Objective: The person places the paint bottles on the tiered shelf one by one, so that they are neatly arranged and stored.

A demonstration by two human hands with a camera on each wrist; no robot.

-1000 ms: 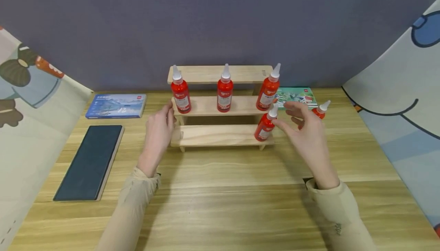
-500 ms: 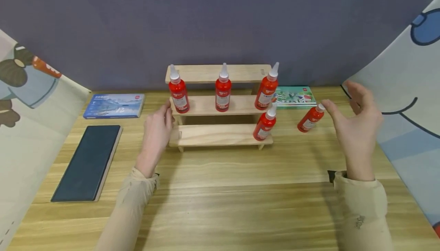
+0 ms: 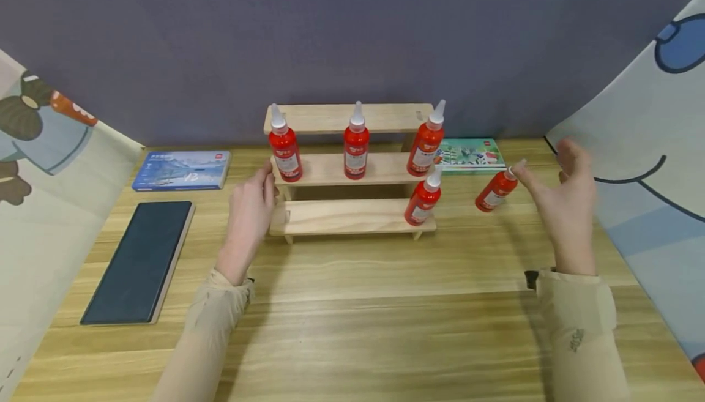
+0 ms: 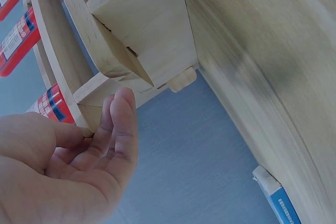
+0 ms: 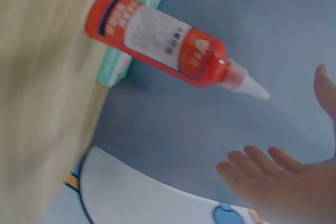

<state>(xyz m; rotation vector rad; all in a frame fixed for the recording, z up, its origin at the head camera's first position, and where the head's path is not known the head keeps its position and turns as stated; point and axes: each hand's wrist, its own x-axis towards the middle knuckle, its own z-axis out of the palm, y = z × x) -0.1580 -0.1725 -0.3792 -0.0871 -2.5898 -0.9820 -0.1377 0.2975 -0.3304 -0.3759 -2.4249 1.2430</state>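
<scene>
A three-step wooden rack stands at the middle of the table. My left hand pinches the left end of its middle step; in the left wrist view thumb and curled fingers meet at the board's corner. Three red squeeze bottles with white pointed nozzles stand on that step, and another red squeeze bottle is at the right end of the lowest step. To the right, a similar bottle stands on the table. My right hand is beside it, thumb and fingers spread apart, thumb overlapping the nozzle in the head view.
A blue flat box lies at the back left, with a dark notebook in front of it. Behind the right end of the rack lies a green flat box. A grey panel rises along the table's back edge.
My right hand has moved from beside the bottle on the lowest step rightward to the bottle on the table, then slightly back left. The left hand has kept its place on the rack.
</scene>
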